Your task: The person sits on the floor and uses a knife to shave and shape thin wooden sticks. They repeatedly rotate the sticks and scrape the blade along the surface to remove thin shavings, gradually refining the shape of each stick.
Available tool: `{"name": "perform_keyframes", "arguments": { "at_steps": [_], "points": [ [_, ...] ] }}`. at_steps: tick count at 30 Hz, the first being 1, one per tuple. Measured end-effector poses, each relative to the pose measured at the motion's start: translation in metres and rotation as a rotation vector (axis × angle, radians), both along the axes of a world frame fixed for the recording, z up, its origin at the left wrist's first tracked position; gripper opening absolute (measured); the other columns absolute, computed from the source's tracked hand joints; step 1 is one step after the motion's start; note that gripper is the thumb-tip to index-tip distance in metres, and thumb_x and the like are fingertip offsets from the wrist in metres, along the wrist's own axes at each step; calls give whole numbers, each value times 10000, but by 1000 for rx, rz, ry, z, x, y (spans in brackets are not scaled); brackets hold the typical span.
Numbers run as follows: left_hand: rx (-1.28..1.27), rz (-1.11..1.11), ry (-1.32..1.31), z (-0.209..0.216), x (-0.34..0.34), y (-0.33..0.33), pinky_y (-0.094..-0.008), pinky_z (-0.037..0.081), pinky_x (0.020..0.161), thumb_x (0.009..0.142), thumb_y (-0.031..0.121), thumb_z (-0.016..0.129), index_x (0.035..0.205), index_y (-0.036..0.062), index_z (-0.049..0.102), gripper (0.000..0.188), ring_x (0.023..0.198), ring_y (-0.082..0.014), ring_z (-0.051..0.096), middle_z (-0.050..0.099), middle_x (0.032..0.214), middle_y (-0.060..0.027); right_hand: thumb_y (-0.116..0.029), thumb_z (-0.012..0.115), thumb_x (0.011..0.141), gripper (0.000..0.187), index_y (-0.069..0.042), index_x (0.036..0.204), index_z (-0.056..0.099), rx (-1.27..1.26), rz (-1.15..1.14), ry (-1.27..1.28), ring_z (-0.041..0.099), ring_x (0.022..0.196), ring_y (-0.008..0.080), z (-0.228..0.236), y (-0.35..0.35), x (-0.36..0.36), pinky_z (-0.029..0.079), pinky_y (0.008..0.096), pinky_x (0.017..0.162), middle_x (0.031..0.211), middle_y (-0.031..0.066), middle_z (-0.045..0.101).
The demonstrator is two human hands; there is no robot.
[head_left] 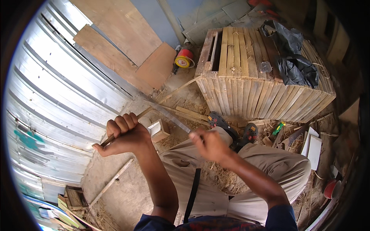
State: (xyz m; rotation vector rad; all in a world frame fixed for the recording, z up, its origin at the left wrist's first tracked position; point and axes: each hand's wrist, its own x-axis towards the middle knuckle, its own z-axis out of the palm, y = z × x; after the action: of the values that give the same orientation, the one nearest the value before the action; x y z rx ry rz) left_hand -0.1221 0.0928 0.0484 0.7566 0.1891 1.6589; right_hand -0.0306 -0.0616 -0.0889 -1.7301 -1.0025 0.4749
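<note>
My left hand point(129, 133) is closed around a thin wooden strip point(145, 112), raised at the left, with the strip's far end sticking out past the knuckles. In front of my lap, my right hand point(210, 144) grips a long-bladed knife point(169, 114). Its handle is hidden in the fist. The greyish blade, smeared by motion, slants up and left, passing near the strip's far end; I cannot tell whether they touch. Beneath the blade on the floor is a small wooden block or box point(158, 130) with a white inner face.
A slatted wooden crate point(241, 92) stands ahead, with black plastic bags point(298, 71) on top. Corrugated metal wall point(65, 96) lines the left. A red and yellow container point(184, 58), a green-handled tool point(278, 128) and a red tin point(332, 189) lie around among shavings.
</note>
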Motion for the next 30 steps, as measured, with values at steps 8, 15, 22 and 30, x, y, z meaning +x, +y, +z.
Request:
{"name": "perform_keyframes", "arguments": {
  "at_steps": [8, 15, 22, 30],
  "points": [
    [-41, 6, 4, -1, -1, 3, -307, 75, 485, 859, 687, 232, 630, 188, 114, 562, 507, -148, 67, 90, 529, 24, -456, 450, 1026, 533, 34, 958, 649, -207, 54, 125, 665, 671, 432, 3, -6, 13, 522, 468, 654, 615, 240, 604],
    [-10, -67, -41, -5, -8, 15, -310, 83, 491, 859, 679, 239, 637, 189, 110, 553, 512, -150, 65, 85, 531, 22, -437, 444, 1024, 543, 61, 962, 651, -41, 77, -71, 658, 868, 488, -7, 3, 12, 491, 532, 848, 752, 295, 648],
    [10, -116, -53, -8, -10, 12, -309, 85, 482, 848, 705, 263, 598, 183, 141, 591, 495, -147, 62, 93, 520, 20, -438, 439, 1029, 539, 43, 908, 650, 37, -38, -69, 654, 781, 462, -14, -2, 26, 510, 504, 746, 750, 279, 636],
    [193, -274, -87, -13, -11, 11, -306, 92, 477, 840, 713, 285, 585, 186, 163, 598, 482, -141, 77, 112, 504, 21, -499, 412, 1028, 588, 24, 913, 655, -125, -163, -8, 650, 761, 471, -28, -6, 39, 506, 503, 707, 698, 259, 631]
  ]
}}
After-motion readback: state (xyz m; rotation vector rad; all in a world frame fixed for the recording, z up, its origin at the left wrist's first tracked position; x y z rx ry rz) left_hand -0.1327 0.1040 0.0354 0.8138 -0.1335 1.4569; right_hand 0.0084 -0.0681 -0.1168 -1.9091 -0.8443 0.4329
